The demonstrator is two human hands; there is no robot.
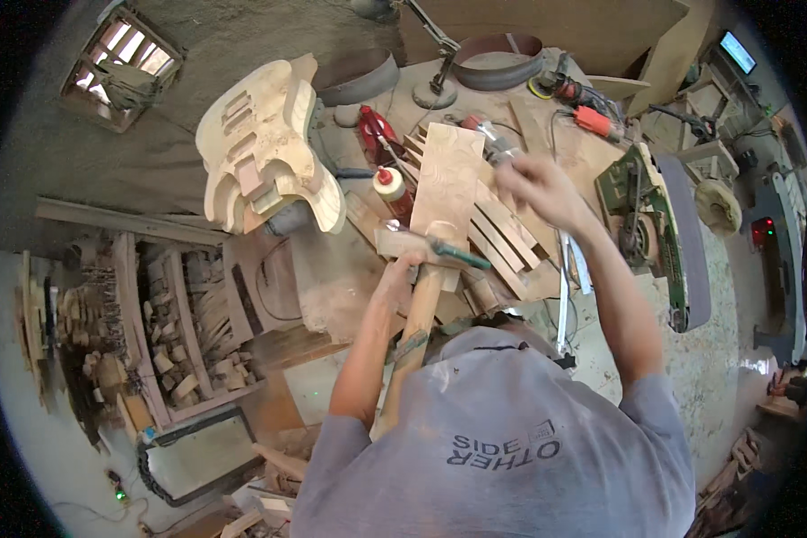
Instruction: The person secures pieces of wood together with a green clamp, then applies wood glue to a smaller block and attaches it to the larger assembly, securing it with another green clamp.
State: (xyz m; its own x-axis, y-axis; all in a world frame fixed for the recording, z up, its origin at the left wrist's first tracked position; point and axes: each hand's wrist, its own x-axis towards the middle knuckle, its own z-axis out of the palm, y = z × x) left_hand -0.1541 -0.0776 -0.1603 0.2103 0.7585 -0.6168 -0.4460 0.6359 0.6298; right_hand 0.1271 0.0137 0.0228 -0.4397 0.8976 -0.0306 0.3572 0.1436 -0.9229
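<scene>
My left hand (405,271) is closed on a pale, flat wooden piece (402,242). A dark green strip (459,254) runs out to the right from it. Beneath lies a long, rounded wooden length like a guitar neck (424,300), which slants down toward my body. Just beyond is a flat wooden board (450,170) with figured grain. My right hand (536,188) is raised right of that board, its fingers smeared by motion. The nearest thing to it is a grey and clear tool (495,139); whether they touch is hidden by the blur.
Several wood strips (502,238) lie beside the board. A red glue bottle (393,190) stands left, near a pale guitar body (264,143). Farther right are an orange-handled power tool (594,121) and a green belt sander (632,215). A lamp base (435,92) sits at the back.
</scene>
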